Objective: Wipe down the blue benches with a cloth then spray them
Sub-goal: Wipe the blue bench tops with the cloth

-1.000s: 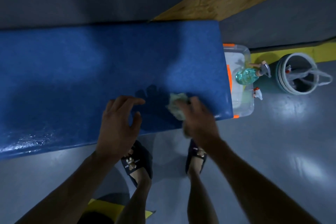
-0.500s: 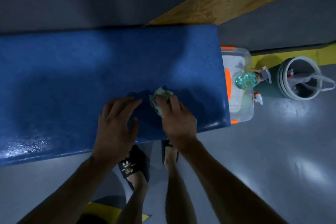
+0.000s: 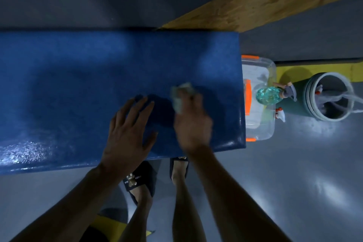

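Dark slides (image 3: 140, 181), bare forearms

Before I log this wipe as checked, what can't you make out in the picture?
Head view only:
- cloth: mostly under the right hand, both motion-blurred, so the grip is unclear.
- blue bench: its left end is cut off by the frame edge.
- spray bottle: label too small to read.
- bucket: contents dim, indistinct.
- left hand: whether it touches the bench.

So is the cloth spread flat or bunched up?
Bunched: the cloth is a crumpled wad under the right hand on the blue bench.
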Available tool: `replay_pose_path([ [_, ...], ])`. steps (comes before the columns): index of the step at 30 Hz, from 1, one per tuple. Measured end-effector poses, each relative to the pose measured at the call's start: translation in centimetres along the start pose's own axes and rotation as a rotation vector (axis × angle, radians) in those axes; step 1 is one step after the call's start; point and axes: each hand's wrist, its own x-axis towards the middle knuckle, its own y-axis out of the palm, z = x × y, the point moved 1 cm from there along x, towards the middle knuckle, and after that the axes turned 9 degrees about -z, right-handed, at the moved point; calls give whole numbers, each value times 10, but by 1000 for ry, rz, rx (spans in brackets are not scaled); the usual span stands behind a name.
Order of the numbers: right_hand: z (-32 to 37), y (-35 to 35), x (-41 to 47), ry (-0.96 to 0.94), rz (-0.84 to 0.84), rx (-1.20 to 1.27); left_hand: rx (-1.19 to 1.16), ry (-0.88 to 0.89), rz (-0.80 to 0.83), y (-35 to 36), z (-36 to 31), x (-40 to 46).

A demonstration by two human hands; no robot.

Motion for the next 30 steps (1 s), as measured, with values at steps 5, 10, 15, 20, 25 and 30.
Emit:
replay_pose_path([
  [5, -13, -14, 16, -405, 207, -62, 41, 13, -11, -5, 7, 4],
  [10, -119, -57, 62, 8, 63, -179, 98, 58, 51, -5, 11, 8],
  [15, -70, -26, 48, 133, -38, -185, 117, 74, 46, -5, 7, 10],
  [20, 12, 2, 16, -387, 148, -91, 168, 62, 47, -3, 7, 6],
  [25, -67, -38, 60, -290, 196, -132, 231, 55, 51, -1, 7, 6],
  [30, -124, -55, 68, 58, -9, -221, 222, 27, 54, 3, 7, 6],
])
